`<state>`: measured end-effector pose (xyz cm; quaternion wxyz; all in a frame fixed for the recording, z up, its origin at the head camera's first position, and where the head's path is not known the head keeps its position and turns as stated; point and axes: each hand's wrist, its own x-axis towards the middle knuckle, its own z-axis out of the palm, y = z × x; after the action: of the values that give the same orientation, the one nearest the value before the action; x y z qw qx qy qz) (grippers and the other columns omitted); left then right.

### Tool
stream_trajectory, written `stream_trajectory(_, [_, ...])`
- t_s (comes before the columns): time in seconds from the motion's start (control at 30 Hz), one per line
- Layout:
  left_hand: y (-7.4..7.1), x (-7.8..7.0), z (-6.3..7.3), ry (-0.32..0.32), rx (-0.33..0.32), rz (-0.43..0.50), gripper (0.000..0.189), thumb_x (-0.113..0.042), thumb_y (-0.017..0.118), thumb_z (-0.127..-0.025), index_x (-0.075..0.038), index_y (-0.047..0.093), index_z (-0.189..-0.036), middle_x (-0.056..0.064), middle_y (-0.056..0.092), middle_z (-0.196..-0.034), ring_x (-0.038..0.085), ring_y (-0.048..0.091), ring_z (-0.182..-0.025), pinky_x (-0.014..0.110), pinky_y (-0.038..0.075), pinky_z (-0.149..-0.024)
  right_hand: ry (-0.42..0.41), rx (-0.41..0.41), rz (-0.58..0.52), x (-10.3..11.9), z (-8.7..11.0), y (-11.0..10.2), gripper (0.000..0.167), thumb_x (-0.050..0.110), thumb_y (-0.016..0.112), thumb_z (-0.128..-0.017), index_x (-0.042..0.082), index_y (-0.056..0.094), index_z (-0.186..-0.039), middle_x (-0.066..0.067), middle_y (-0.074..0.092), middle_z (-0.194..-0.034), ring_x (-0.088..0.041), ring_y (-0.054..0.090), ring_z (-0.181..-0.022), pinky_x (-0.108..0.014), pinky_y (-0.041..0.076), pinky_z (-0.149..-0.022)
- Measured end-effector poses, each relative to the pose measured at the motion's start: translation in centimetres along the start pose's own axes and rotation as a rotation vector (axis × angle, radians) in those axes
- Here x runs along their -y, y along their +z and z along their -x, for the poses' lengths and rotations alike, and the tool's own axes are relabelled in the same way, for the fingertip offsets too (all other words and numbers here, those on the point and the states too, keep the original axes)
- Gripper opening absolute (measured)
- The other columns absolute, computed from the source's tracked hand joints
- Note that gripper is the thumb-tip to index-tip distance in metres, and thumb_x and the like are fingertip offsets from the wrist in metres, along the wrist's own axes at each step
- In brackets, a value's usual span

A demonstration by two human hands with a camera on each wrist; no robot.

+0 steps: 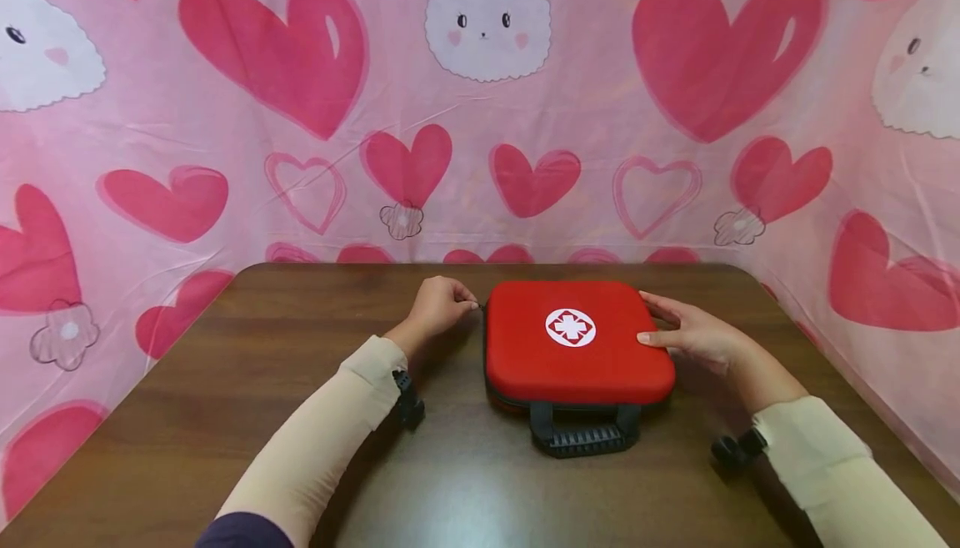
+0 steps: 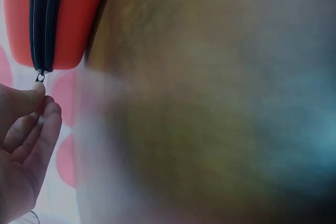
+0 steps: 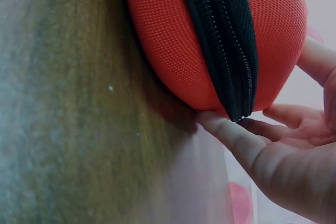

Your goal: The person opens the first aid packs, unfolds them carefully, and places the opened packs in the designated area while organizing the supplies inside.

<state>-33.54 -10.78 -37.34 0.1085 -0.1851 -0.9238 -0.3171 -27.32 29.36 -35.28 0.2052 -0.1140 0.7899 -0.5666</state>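
Note:
A red first aid case (image 1: 517, 364) with a white cross emblem lies flat on the table, its black carry handle (image 1: 585, 443) toward me. At its far left corner my left hand (image 1: 441, 304) pinches the small metal zipper pull (image 2: 40, 77) between thumb and forefinger; the other fingers are loosely bent. My right hand (image 1: 701, 338) holds the case's right side, thumb on the red top and fingers round the side edge. In the right wrist view, fingertips (image 3: 210, 120) touch the edge beside the black zipper band (image 3: 226, 40).
The brown wooden table (image 1: 247, 381) has rounded far corners. Behind and beside it hangs a pink cloth (image 1: 480, 114) printed with hearts and rabbits. Black cameras sit on both wrists, over light sleeves (image 1: 322, 431).

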Motion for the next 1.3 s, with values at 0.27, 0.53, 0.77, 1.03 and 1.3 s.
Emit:
stream_trajectory(0.27, [0.3, 0.2, -2.3, 0.007, 0.013, -0.051, 0.007, -0.014, 0.075, -0.085, -0.01, 0.08, -0.086, 0.0, 0.074, -0.08, 0.018, 0.067, -0.082, 0.032, 0.053, -0.075, -0.022, 0.019, 0.01, 0.3, -0.2, 0.1, 0.091, 0.014, 0.068, -0.091, -0.002, 0.005, -0.155, -0.03, 0.006, -0.157, -0.046, 0.021, -0.139, -0.042, 0.052, -0.092])
stream_trajectory(0.53, [0.4, 0.4, -2.2, -0.018, -0.02, -0.073, 0.008, -0.016, 0.075, -0.085, -0.011, 0.08, -0.084, 0.0, 0.074, -0.08, 0.019, 0.066, -0.083, 0.033, 0.052, -0.077, 0.019, -0.178, 0.182, 0.7, -0.4, 0.5, 0.08, 0.032, 0.07, -0.091, -0.007, 0.029, -0.149, -0.033, 0.042, -0.14, -0.03, 0.064, -0.099, -0.042, 0.058, -0.079])
stream_trajectory(0.77, [0.0, 0.9, -1.2, -0.059, -0.067, -0.071, 0.009, -0.017, 0.076, -0.083, -0.01, 0.08, -0.078, 0.0, 0.073, -0.075, 0.024, 0.065, -0.081, 0.035, 0.051, -0.075, -0.001, -0.333, 0.35, 0.8, 0.0, 0.6, 0.067, 0.038, 0.068, -0.091, -0.009, 0.048, -0.135, -0.026, 0.061, -0.115, -0.022, 0.065, -0.08, -0.038, 0.059, -0.07])
stream_trajectory(1.03, [-1.3, 1.8, 0.4, -0.1, -0.027, -0.003, 0.008, -0.016, 0.077, -0.081, -0.009, 0.079, -0.076, -0.001, 0.071, -0.068, 0.016, 0.06, -0.068, 0.03, 0.049, -0.065, -0.026, -0.394, 0.407, 1.4, 2.7, 2.7, 0.053, 0.034, 0.074, -0.087, -0.008, 0.057, -0.115, -0.014, 0.061, -0.086, -0.023, 0.062, -0.062, -0.038, 0.057, -0.057])
stream_trajectory(1.3, [-1.8, 2.4, 1.6, -0.14, 0.108, 0.19, 0.009, -0.011, 0.076, -0.084, -0.002, 0.077, -0.083, 0.004, 0.07, -0.065, 0.009, 0.061, -0.054, 0.024, 0.051, -0.053, -0.072, -0.392, 0.336, 1.3, 2.6, 3.5, 0.051, 0.022, 0.075, -0.087, -0.013, 0.053, -0.118, -0.018, 0.062, -0.094, -0.025, 0.067, -0.069, -0.038, 0.059, -0.064])
